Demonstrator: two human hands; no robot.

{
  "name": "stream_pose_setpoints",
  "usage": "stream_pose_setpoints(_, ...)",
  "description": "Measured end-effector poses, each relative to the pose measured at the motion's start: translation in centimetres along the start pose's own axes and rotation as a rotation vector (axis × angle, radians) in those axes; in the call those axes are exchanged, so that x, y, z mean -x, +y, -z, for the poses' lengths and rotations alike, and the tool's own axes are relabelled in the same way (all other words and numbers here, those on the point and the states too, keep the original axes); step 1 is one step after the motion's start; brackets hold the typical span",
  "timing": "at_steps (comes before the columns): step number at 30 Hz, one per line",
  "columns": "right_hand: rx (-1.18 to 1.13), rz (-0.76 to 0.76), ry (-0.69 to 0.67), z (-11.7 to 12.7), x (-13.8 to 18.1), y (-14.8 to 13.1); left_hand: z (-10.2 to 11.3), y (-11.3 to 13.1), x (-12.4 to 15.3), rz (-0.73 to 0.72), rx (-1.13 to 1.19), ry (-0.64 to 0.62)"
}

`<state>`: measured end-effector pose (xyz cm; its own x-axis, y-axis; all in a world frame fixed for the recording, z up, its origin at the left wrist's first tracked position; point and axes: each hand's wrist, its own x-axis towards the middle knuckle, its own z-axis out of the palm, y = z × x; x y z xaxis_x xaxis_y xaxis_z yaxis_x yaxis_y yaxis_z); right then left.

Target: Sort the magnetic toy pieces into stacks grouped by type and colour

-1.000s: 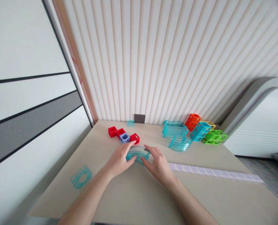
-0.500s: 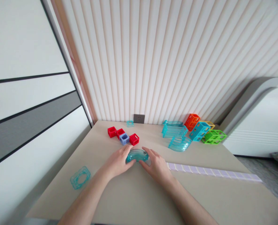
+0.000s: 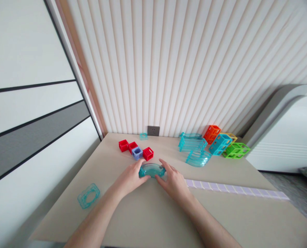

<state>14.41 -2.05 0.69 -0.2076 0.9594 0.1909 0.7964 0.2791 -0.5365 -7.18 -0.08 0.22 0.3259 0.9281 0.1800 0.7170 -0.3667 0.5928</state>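
A curved, see-through teal track piece point(image 3: 151, 170) lies on the beige table point(image 3: 148, 213), gripped at both ends. My left hand point(image 3: 129, 178) pinches its left end with thumb and fingers. My right hand point(image 3: 172, 181) holds the right end the same way. Just beyond the piece sits a short zigzag row of red cubes point(image 3: 127, 146) with one lilac cube point(image 3: 137, 152) in it; the nearest red cube point(image 3: 148, 153) is close to the track's left end.
More teal curved tracks point(image 3: 193, 148) lie at the back right, beside orange, blue, yellow and green open cubes point(image 3: 224, 144). A teal square ring point(image 3: 89, 195) rests near the left edge. A lilac strip point(image 3: 236, 192) runs along the right. A wall socket point(image 3: 154, 131) sits behind.
Both hands with the teal piece have shifted only slightly; the piece sits a little closer to the red cubes than a second ago.
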Motion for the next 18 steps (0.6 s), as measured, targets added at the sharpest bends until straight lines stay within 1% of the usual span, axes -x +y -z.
stream_pose_setpoints(3, -0.01, 0.0, 0.006, 0.0, 0.0, 0.1, 0.2, 0.1, 0.0, 0.025, -0.009, -0.02)
stream_pose_setpoints(8, -0.038, 0.004, 0.02, -0.1, 0.0, 0.2, 0.9, 0.8, 0.2, 0.067, -0.094, -0.055)
stream_pose_setpoints(12, -0.046, 0.005, 0.015, 0.0, 0.1, 0.2, 1.2, 1.0, 0.2, 0.049, -0.105, -0.033)
stream_pose_setpoints(18, -0.046, 0.01, 0.014, 0.2, 0.1, 0.2, 1.5, 0.6, 0.5, 0.027, -0.117, -0.002)
